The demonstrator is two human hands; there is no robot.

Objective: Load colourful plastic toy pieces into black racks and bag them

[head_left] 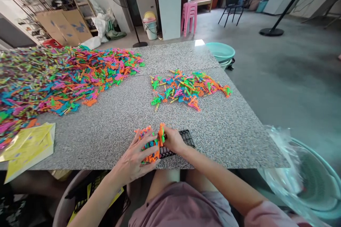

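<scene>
Near the front edge of the table lies a black plastic grid tray (188, 137), its left part covered by a packed row of small coloured plastic toys (151, 144). My left hand (137, 154) lies over that row with its fingers spread, touching the toys. Between the closed fingers of my right hand (173, 140) are orange and green plastic toys (161, 134), upright at the right end of the row, over the tray. Their exact kind is too small to make out. The right part of the tray shows its bare grid.
A loose pile of similar toys (183, 88) lies ahead, and a much larger heap (80, 74) spreads along the left. Yellow printed cards (29, 145) lie at the left front. Beside the table's right edge are a basin (221, 51) and a basket with clear plastic bags (287, 163).
</scene>
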